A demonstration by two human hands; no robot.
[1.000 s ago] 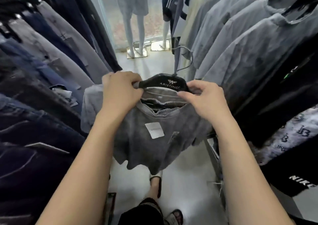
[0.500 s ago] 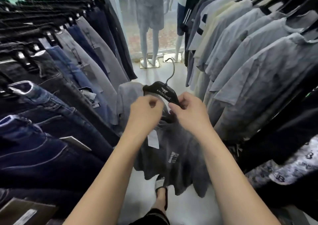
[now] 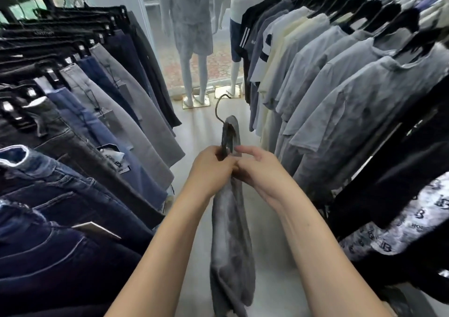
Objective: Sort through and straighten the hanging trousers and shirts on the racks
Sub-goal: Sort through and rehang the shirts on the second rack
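A grey washed T-shirt (image 3: 230,244) hangs edge-on from a black hanger (image 3: 227,137) in the aisle between two racks. Its metal hook (image 3: 220,105) points up and away, free of any rail. My left hand (image 3: 211,168) grips the near end of the hanger and the shirt's shoulder. My right hand (image 3: 260,168) pinches the grey fabric right beside it, and the two hands touch. The shirt's body drops straight down between my forearms.
Jeans and trousers (image 3: 80,146) hang on clip hangers along the left rack. Grey, cream and black shirts (image 3: 335,103) fill the right rack, with printed tees (image 3: 401,224) nearer me. Two mannequins (image 3: 194,49) stand at the glass front beyond the pale floor (image 3: 194,127).
The hanger has turned from facing me to edge-on, and the shirt now hangs narrow. My hands have come together at its near end. My view has lifted toward the racks.
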